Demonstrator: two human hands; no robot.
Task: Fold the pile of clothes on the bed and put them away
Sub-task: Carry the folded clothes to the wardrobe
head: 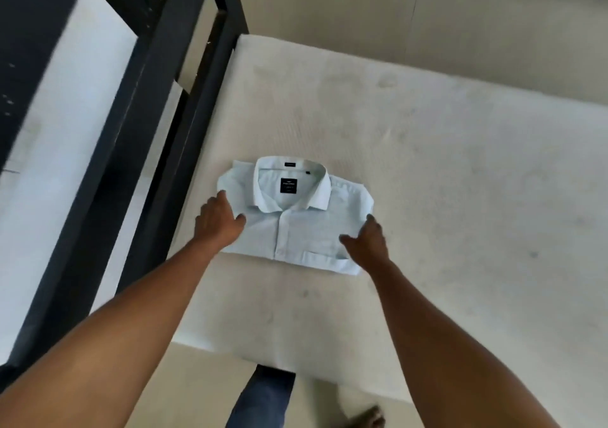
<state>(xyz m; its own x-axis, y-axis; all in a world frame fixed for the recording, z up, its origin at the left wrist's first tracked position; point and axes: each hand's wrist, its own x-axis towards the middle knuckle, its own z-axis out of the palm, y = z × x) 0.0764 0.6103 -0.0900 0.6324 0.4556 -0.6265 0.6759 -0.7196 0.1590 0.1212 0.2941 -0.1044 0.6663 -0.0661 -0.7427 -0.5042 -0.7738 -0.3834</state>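
Two bare forearms, entering from the lower corners and converging on the shirt.

Leg in blue denim (263, 394), bottom centre, with a bare foot (365, 419) beside it on the floor at the near edge of the mattress.

Left hand (217, 220): fingers extended and lying along the shirt's left edge, thumb spread out over the fabric; touching, nothing clasped. Whether the fingers reach under the edge cannot be told.

Right hand (368, 243): fingers extended at the shirt's right edge, thumb resting on the front just above the chest pocket; touching, nothing clasped.

Pale blue button-front shirt with white collar and dark neck label (296, 230): folded into a neat rectangle, collar uppermost and pointing away from the person, lying flat on the mattress near its left side, between the two hands.

Cream-white bare mattress (460, 180): carries the shirt; surface faintly marked.

Black bed frame (184, 75): runs along the mattress's left side.

Beige tiled floor (362, 6): beyond the far edge of the mattress
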